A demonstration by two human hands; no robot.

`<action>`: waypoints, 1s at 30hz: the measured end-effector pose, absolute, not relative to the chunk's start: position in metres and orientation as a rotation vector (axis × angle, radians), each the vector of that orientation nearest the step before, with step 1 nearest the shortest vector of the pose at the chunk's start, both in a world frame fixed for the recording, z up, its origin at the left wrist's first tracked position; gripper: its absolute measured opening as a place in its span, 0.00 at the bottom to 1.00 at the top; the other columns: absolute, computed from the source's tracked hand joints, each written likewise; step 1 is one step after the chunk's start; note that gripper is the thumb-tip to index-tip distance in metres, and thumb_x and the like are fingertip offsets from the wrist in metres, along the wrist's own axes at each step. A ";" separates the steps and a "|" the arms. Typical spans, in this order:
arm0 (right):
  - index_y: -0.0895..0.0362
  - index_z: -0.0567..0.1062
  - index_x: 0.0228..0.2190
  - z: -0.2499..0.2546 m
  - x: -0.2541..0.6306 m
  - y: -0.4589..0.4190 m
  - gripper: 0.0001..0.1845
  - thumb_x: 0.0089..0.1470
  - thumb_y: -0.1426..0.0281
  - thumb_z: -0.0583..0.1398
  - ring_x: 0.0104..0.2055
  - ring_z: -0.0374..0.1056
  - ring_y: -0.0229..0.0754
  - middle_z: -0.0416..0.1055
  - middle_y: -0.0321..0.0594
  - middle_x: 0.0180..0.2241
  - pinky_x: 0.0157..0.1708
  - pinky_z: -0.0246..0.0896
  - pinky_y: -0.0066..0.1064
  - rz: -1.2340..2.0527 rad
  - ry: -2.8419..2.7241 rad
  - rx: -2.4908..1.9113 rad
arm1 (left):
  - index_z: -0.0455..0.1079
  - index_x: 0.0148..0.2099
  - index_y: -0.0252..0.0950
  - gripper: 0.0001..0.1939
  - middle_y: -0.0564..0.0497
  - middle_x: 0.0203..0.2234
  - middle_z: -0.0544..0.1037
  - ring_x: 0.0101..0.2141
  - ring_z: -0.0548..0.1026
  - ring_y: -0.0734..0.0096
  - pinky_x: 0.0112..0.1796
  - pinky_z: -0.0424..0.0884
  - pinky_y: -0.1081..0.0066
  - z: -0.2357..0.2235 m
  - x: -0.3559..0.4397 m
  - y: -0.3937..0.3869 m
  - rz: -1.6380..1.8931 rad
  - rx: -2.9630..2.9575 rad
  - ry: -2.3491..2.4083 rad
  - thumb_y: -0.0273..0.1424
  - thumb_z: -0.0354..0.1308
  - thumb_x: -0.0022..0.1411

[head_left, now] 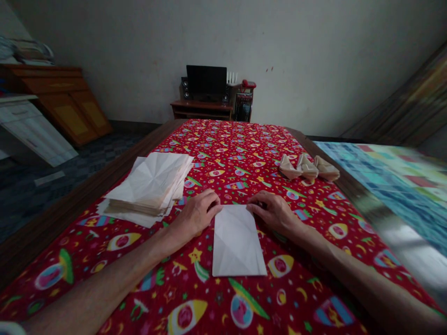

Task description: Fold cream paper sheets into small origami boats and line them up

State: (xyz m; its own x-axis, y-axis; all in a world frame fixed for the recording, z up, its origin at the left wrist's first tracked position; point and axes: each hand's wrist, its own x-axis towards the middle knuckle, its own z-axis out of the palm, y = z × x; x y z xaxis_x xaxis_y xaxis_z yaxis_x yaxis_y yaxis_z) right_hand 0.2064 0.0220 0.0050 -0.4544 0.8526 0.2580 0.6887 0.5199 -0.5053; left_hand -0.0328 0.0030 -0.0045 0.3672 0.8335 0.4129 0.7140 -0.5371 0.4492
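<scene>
A white folded sheet of paper (237, 244) lies on the red patterned tablecloth in front of me, with faint diagonal creases across it. My left hand (202, 209) pinches its far left corner between thumb and curled fingers. At the far right corner, my right hand (270, 209) grips the paper the same way. To the left of my left hand rests a stack of creased paper sheets (150, 181), fanned unevenly. Several folded paper pieces (307, 168) stand in a row on the right side of the cloth.
The red tablecloth (240, 139) covers a long wooden table (45, 232). Beyond it are a monitor (206, 80) on a low desk (202, 106) and a red telephone (248, 84). Wooden cabinets (66, 107) stand at left. A bed with a patterned cover (377, 186) is on the right.
</scene>
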 end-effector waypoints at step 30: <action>0.56 0.73 0.32 0.004 0.199 0.013 0.07 0.56 0.66 0.58 0.32 0.65 0.39 0.71 0.39 0.31 0.31 0.56 0.28 0.252 -2.347 -1.253 | 0.59 0.60 0.34 0.20 0.46 0.57 0.66 0.59 0.60 0.64 0.59 0.56 0.61 0.020 -0.003 -0.063 0.509 2.763 0.959 0.34 0.43 0.69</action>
State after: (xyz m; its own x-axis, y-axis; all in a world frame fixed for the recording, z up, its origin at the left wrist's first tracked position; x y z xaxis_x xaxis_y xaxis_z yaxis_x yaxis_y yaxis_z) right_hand 0.1994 0.0125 0.0037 -0.4758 0.8216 0.3139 0.7363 0.5673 -0.3688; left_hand -0.0025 -0.0630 0.0201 0.7346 0.6263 0.2610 0.5672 -0.7780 0.2702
